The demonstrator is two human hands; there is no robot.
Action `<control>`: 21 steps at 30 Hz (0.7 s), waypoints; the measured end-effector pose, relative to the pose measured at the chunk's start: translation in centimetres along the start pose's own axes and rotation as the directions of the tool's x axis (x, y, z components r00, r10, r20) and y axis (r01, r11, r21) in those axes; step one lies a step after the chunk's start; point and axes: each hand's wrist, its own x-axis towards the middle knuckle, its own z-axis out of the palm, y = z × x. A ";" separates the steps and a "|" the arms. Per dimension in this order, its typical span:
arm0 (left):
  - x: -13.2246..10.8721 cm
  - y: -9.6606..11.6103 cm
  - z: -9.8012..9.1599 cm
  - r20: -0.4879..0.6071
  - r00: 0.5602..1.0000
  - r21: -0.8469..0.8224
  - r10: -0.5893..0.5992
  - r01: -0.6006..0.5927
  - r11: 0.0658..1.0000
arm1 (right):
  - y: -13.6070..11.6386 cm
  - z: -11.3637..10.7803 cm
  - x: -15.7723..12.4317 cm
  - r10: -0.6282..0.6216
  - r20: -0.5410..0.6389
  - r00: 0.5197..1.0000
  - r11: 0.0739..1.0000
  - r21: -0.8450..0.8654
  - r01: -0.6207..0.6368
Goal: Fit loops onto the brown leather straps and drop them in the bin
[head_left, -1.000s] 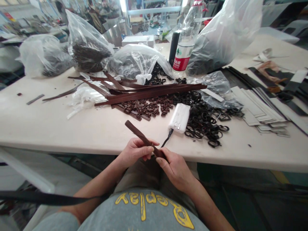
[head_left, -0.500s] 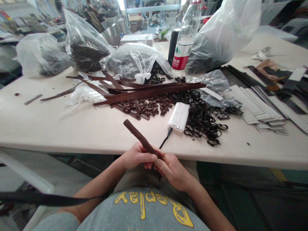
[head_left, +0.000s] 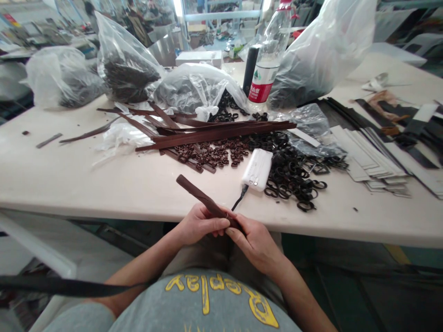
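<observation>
A workshop, I'd say: brown straps (head_left: 214, 134) and black loops (head_left: 294, 173) crowd mid-tabletop (head_left: 104, 189), stuffed plastic bags (head_left: 128, 80) stand at ten o'clock, pale strips (head_left: 370, 154) pile at three, and a crammed rack (head_left: 221, 16) rises at twelve.

A narrow, dark brown strap (head_left: 200, 197) slants upward leftward, held.

Across the middle, the view is filled by a pale counter (head_left: 69, 180). At twelve o'clock, a pale-blue rack (head_left: 223, 15) is flanked by bright lights (head_left: 177, 8). A blurred red sign (head_left: 11, 20) is seen at ten; at four, dark floor (head_left: 346, 281) is marked by a yellow stripe (head_left: 398, 253).
</observation>
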 end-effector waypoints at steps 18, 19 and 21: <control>0.3 -0.4 -0.9 -0.007 1.000 -0.038 0.000 -0.001 0.999 | 0.0 0.2 0.2 -0.073 0.029 0.997 0.996 -0.051 0.075; 0.3 -0.4 -0.9 -0.005 1.000 -0.041 0.002 -0.003 0.999 | 0.0 0.2 0.3 -0.077 0.030 0.997 0.996 -0.045 0.078; 0.4 -0.5 -0.9 -0.003 1.000 -0.049 0.007 -0.007 0.999 | 0.0 0.2 0.3 -0.082 0.031 0.996 0.996 -0.038 0.083</control>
